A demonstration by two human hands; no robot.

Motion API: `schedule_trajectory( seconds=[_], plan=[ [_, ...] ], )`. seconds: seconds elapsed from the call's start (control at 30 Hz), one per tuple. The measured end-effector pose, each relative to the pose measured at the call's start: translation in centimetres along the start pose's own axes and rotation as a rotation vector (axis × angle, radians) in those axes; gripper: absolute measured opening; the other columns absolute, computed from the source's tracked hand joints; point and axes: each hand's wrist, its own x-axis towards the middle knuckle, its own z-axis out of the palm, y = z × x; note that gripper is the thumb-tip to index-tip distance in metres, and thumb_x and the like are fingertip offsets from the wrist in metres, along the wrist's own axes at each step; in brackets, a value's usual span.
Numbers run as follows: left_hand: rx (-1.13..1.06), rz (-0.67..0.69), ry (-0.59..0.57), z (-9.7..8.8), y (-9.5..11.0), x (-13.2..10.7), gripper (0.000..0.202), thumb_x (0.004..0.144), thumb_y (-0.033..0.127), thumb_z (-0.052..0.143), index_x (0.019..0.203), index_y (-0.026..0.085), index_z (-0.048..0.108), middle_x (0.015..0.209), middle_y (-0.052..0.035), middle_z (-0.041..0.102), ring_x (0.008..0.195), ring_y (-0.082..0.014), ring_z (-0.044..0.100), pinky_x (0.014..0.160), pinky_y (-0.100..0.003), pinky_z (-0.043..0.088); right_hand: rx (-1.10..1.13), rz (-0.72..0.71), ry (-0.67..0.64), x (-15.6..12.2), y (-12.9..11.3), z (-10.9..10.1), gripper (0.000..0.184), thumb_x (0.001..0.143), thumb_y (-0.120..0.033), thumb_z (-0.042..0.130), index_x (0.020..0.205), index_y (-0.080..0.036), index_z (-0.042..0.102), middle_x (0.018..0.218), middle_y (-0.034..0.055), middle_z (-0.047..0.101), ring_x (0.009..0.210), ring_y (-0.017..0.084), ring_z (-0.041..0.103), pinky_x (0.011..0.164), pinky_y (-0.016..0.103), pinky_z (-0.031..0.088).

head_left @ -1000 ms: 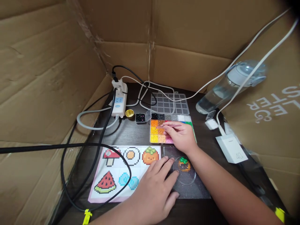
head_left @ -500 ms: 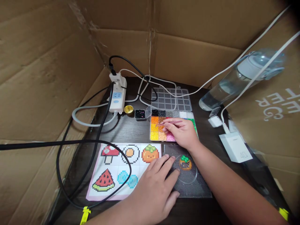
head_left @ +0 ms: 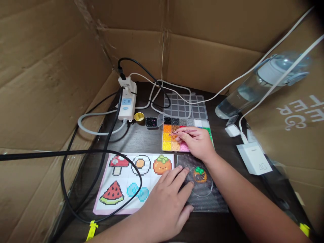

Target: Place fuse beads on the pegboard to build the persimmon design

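Observation:
My right hand (head_left: 196, 142) grips a pair of pinkish tweezers (head_left: 186, 132), their tips over the orange and yellow compartments of the bead box (head_left: 162, 141). Whether a bead sits between the tips is too small to tell. With fingers spread, my left hand (head_left: 168, 199) lies flat across the left edge of the clear pegboard (head_left: 215, 206) and part of the pattern sheet (head_left: 126, 214). On the pegboard, within a ring outline, is a partly filled bead persimmon (head_left: 200, 175) with green leaves and an orange border. A matching persimmon picture (head_left: 162, 165) shows on the sheet.
Behind the bead box lies its gridded lid (head_left: 186, 107). A gold cup (head_left: 139, 117) and a small box of dark beads (head_left: 152, 122) stand left of it. Power strip (head_left: 127, 101), looping black cable (head_left: 106, 148), water bottle (head_left: 260, 84) and white charger (head_left: 253, 158) surround the workspace, between cardboard walls.
The tweezer tips have shifted very slightly over the yellow and orange compartments. My left hand stays in place, and the whole view has moved a little.

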Motion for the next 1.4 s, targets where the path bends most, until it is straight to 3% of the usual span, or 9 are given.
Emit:
schedule_trajectory(
  seconds=[0.43,0.63,1.4],
  plan=[
    [-0.007,0.013,0.013,-0.3,0.1,0.1,0.047,0.09,0.033,0.062,0.135,0.02,0.054,0.153,-0.0116,0.041,0.14,-0.0332,0.037,0.114,-0.055,0.035,0.025,-0.017,0.065,0.0,-0.2,-0.1,0.022,0.077,-0.037,0.076,0.082,-0.016,0.076,0.065,0.0045,0.075,0.06,0.017,0.072,0.06,0.03,0.063],
    [0.017,0.038,0.015,0.1,-0.2,0.5,0.046,0.091,0.028,0.06,0.135,0.018,0.054,0.153,-0.0134,0.04,0.141,-0.0341,0.035,0.114,-0.054,0.034,0.001,-0.117,0.142,0.1,-0.7,-0.8,0.017,0.078,-0.033,0.074,0.081,-0.016,0.076,0.066,0.0022,0.075,0.058,0.014,0.071,0.06,0.026,0.061],
    [0.031,0.056,0.028,0.1,-0.2,0.7,0.044,0.091,0.028,0.059,0.133,0.017,0.056,0.151,-0.0143,0.042,0.139,-0.0347,0.036,0.112,-0.054,0.036,0.052,-0.086,0.063,0.3,0.1,-0.8,0.02,0.079,-0.036,0.073,0.082,-0.016,0.076,0.064,0.0014,0.072,0.057,0.013,0.068,0.059,0.027,0.059]
  ],
)
